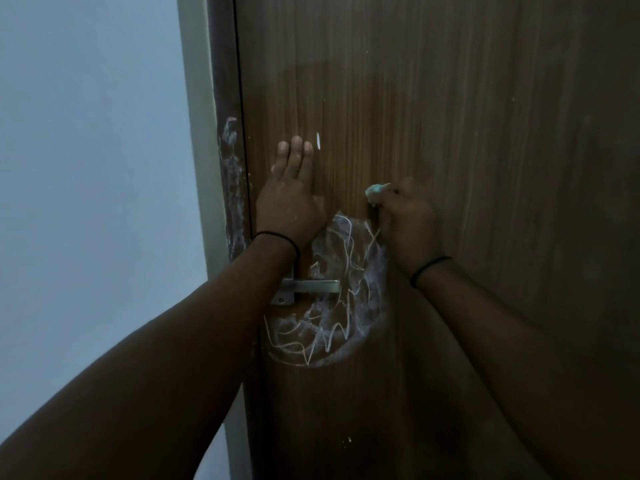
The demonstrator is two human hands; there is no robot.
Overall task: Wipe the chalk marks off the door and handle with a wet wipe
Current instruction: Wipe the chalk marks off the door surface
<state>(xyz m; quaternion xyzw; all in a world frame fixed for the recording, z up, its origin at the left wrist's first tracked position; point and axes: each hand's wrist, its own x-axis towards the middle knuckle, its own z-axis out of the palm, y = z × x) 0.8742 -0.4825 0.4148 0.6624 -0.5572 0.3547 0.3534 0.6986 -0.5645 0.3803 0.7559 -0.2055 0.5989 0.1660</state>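
Your left hand (289,199) lies flat against the brown wooden door (467,168), fingers straight and close together, holding nothing; it presses the panel just above the handle (313,286). A thin black band (277,237) circles that wrist.

Your right hand (408,223) is curled into a fist around a bunched wet wipe (375,191), a pale wad that shows only at the top of the fist, where it touches the door surface. The knuckles face you, so you cannot see how the fingers sit underneath. This wrist carries a black band (431,268) too.

The chalk marks (332,306) spread in a rough white ring of scribbles and smears between your two forearms, starting just below the right fist and curving down past the handle to well below it. The metal lever handle sits horizontally inside the left part of that ring, its plate partly hidden behind your left wrist (whether chalk lies on the lever itself is hard to tell in this dim light). Above your hands the door shows a darker rounded patch (346,109), and a small white fleck (318,140) sits just beside your left fingertips.

More white smudging (232,174) runs down the door frame (221,81) to the left, next to a pale wall (93,150).
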